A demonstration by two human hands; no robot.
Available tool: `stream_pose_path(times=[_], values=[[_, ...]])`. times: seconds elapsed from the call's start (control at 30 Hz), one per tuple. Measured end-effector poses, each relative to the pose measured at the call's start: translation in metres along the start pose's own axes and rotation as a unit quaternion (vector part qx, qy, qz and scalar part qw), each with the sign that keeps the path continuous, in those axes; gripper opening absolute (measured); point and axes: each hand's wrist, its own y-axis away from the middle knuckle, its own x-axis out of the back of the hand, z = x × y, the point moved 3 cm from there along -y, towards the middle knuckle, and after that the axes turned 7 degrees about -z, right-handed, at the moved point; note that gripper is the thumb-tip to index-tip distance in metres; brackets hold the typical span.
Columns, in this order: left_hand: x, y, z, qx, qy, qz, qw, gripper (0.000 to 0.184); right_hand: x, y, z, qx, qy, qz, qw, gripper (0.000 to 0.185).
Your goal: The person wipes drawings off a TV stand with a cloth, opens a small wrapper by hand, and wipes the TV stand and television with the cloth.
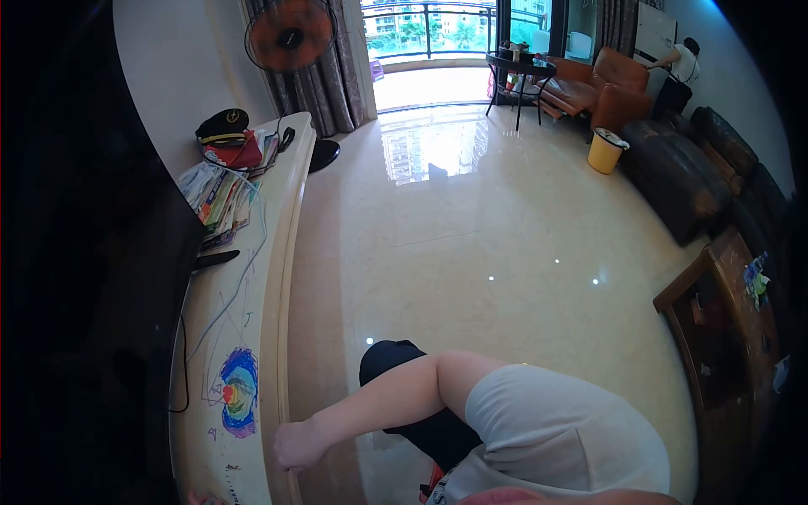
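My right hand (301, 446) reaches across from the lower right, its arm bent and its short sleeve white. The fingers are curled closed against the front edge of the cream cabinet (273, 311). Whatever may be inside that fist is hidden. At the bottom left edge of the picture, a small bit of what looks like my left hand (204, 499) shows over the cabinet top; its fingers are mostly cut off. Between the hands and the large dark screen (84, 295) lies a blue, yellow and red crayon drawing (240, 391) on the cabinet surface.
Farther along the cabinet are stacked books (223, 206), a peaked cap (222, 126) and a cable. A fan (290, 35) stands beyond. Along the right are a wooden table (728, 278), dark sofa (673, 168), yellow bin (604, 153) and orange armchair (598, 84). Another person (680, 71) stands at the back.
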Motion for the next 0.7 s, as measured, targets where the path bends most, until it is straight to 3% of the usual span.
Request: stream_pose_path(times=[0.03,0.13,0.27,0.4,0.53,0.67,0.7], values=[[-0.003,0.002,-0.007,0.009,0.026,0.005,1.000,0.032,0.000,0.000,0.000,0.001,0.000,-0.002,1.000,0.028],[0.012,0.016,-0.009,-0.023,-0.104,-0.012,0.994,0.034,-0.001,-0.002,-0.001,0.001,0.000,0.000,1.000,0.028],[0.035,0.039,0.018,0.027,-0.120,-0.132,0.984,0.043,0.000,-0.002,-0.003,-0.007,0.002,-0.007,1.000,0.028],[-0.003,0.053,-0.026,0.021,-0.269,-0.080,0.960,0.049,0.000,0.000,-0.006,-0.002,0.012,-0.042,0.999,0.029],[-0.050,0.063,-0.038,0.025,-0.464,-0.013,0.885,0.054,-0.012,-0.004,-0.006,0.015,0.013,-0.049,0.999,0.026],[-0.080,0.048,0.004,-0.018,-0.435,-0.087,0.896,0.057,-0.007,-0.009,-0.013,0.027,-0.029,0.040,0.998,0.024],[-0.087,0.045,0.016,-0.006,-0.361,-0.112,0.926,0.067,0.000,-0.009,-0.018,0.023,-0.052,0.071,0.996,0.023]])
